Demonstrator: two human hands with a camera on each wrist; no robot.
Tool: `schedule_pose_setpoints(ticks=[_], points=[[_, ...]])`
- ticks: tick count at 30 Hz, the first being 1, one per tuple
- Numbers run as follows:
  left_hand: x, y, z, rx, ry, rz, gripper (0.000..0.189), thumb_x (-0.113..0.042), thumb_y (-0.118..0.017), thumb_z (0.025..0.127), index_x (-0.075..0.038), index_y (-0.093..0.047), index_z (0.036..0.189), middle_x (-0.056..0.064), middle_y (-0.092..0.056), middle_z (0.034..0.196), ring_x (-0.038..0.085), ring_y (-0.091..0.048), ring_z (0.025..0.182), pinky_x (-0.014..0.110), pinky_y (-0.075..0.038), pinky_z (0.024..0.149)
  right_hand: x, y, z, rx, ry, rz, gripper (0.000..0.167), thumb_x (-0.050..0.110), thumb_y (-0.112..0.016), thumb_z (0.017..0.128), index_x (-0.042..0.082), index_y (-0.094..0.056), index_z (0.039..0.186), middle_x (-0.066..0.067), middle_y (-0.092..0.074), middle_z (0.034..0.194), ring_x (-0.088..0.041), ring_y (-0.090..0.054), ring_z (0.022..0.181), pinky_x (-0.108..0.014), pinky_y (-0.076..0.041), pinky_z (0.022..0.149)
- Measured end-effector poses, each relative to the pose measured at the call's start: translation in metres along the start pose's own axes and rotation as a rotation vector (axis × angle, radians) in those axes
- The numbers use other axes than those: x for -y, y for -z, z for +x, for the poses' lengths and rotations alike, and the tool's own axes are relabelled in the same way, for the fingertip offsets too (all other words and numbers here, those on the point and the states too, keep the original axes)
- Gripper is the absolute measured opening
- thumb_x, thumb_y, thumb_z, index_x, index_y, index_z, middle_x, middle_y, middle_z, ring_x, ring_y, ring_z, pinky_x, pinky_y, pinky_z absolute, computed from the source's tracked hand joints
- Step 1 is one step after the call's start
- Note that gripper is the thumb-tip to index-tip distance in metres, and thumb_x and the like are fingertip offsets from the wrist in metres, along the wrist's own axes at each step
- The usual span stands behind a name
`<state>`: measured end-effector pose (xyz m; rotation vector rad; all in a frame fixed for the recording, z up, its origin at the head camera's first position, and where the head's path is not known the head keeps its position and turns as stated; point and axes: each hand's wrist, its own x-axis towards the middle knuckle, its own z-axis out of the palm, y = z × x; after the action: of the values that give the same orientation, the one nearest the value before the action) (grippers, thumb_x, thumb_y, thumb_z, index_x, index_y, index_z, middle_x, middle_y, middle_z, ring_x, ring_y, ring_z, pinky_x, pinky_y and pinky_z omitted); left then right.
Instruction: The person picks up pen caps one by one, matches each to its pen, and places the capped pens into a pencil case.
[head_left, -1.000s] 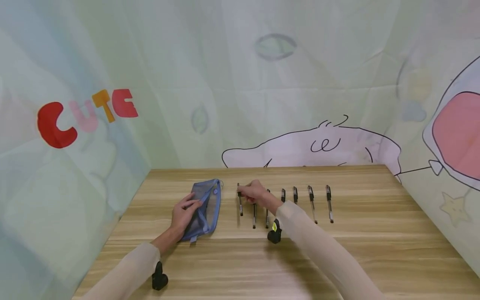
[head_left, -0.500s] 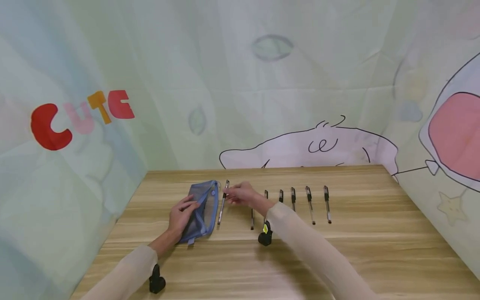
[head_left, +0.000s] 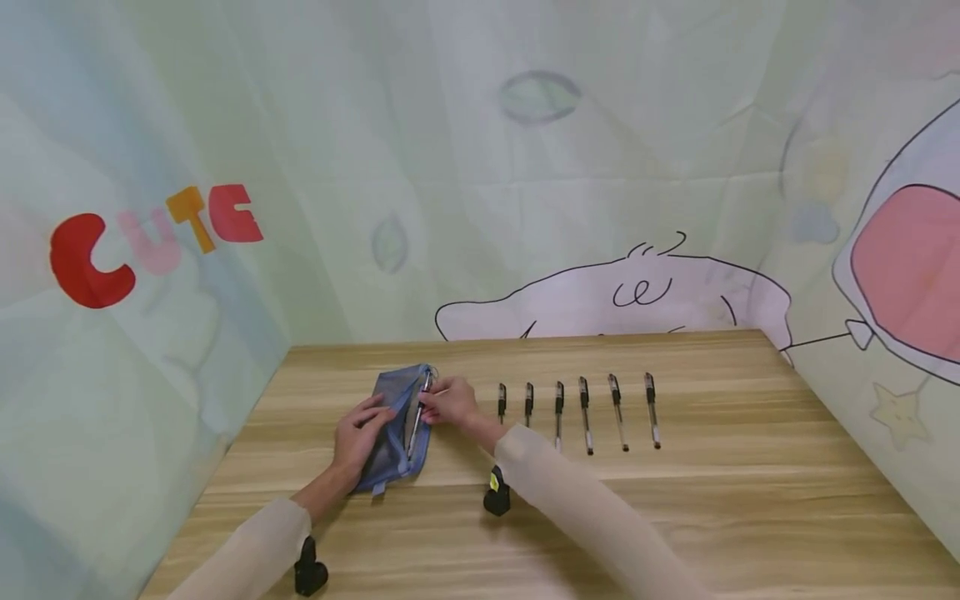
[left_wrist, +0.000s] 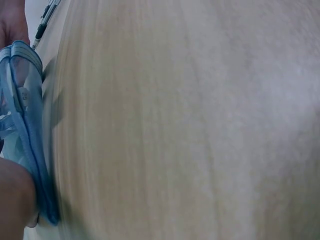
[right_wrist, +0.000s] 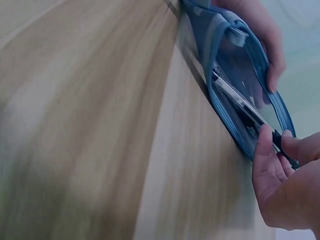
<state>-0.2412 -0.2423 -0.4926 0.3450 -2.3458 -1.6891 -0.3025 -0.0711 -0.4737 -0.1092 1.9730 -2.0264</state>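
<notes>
A blue mesh zip pouch [head_left: 393, 385] lies on the wooden table with its mouth spread open. My left hand [head_left: 356, 440] pinches one edge of that mouth, a finger over the rim in the right wrist view. Between the thumb and fingers of my right hand [head_left: 453, 403] is a clear pen [right_wrist: 239, 100] with a black cap. Most of this pen lies inside the mouth; the capped end is at my fingertips. Something dark shows through the mesh beneath it, too unclear to name.
To the right of the pouch, several capped black pens [head_left: 587, 417] lie in a spaced row, caps toward the back. My right sleeve [head_left: 577, 492] partly covers the nearer ones. A printed cloth [head_left: 360, 150] hangs behind the table [head_left: 720, 517].
My right hand has picked up the leftmost pen of the row, turned it and carried it left into the pouch's mouth. The left hand has stayed on the pouch.
</notes>
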Motion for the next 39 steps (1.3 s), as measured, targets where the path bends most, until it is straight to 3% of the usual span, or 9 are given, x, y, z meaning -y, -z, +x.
schedule_pose_setpoints(ticks=[8, 13, 18, 26, 32, 39], points=[[0.002, 0.005, -0.004, -0.002, -0.001, 0.001, 0.034, -0.014, -0.072, 0.092, 0.01, -0.071, 0.116, 0.017, -0.059, 0.147, 0.032, -0.045, 0.147, 0.038, -0.034, 0.121, -0.003, -0.014, -0.005, 0.01, -0.036, -0.084, 0.019, -0.004, -0.071, 0.091, -0.01, -0.063, 0.108, -0.031, -0.074, 0.086, -0.01, -0.06, 0.048, -0.022, -0.059, 0.048], [0.003, 0.003, -0.004, -0.001, -0.001, -0.007, 0.033, -0.013, -0.072, 0.092, 0.01, -0.071, 0.116, 0.016, -0.059, 0.147, 0.032, -0.046, 0.146, 0.036, -0.035, 0.119, -0.006, -0.017, -0.005, 0.021, -0.05, -0.105, 0.024, -0.005, -0.072, 0.091, -0.011, -0.063, 0.112, -0.03, -0.075, 0.089, -0.01, -0.06, 0.048, -0.024, -0.06, 0.05], [0.003, 0.003, -0.005, 0.002, -0.001, -0.018, 0.033, -0.014, -0.072, 0.093, 0.01, -0.071, 0.116, 0.018, -0.058, 0.147, 0.033, -0.044, 0.147, 0.041, -0.034, 0.123, -0.007, -0.018, -0.006, 0.055, -0.062, -0.142, 0.031, -0.005, -0.075, 0.088, -0.01, -0.064, 0.117, -0.029, -0.075, 0.088, -0.011, -0.061, 0.05, -0.027, -0.062, 0.053], [0.001, 0.004, -0.005, 0.001, 0.001, -0.02, 0.033, -0.014, -0.072, 0.093, 0.01, -0.071, 0.117, 0.018, -0.058, 0.147, 0.034, -0.044, 0.147, 0.043, -0.033, 0.124, -0.001, -0.022, -0.017, 0.088, -0.029, -0.354, 0.041, -0.001, -0.08, 0.084, -0.009, -0.065, 0.122, -0.022, -0.075, 0.076, -0.008, -0.06, 0.046, -0.024, -0.059, 0.047], [0.0, 0.002, -0.004, -0.019, 0.0, -0.029, 0.033, -0.012, -0.072, 0.092, 0.011, -0.071, 0.115, 0.019, -0.06, 0.145, 0.035, -0.046, 0.145, 0.042, -0.034, 0.123, 0.001, -0.022, -0.02, 0.114, -0.015, -0.428, 0.03, 0.002, -0.079, 0.086, -0.006, -0.068, 0.114, -0.016, -0.074, 0.069, -0.009, -0.061, 0.045, -0.025, -0.059, 0.046], [-0.002, -0.002, -0.002, -0.041, 0.008, -0.066, 0.033, -0.013, -0.071, 0.093, 0.011, -0.07, 0.116, 0.018, -0.06, 0.145, 0.033, -0.048, 0.144, 0.041, -0.036, 0.123, 0.004, -0.026, -0.022, 0.105, -0.014, -0.387, 0.019, -0.001, -0.076, 0.087, -0.006, -0.07, 0.104, -0.012, -0.074, 0.066, -0.014, -0.07, 0.051, -0.025, -0.061, 0.05]])
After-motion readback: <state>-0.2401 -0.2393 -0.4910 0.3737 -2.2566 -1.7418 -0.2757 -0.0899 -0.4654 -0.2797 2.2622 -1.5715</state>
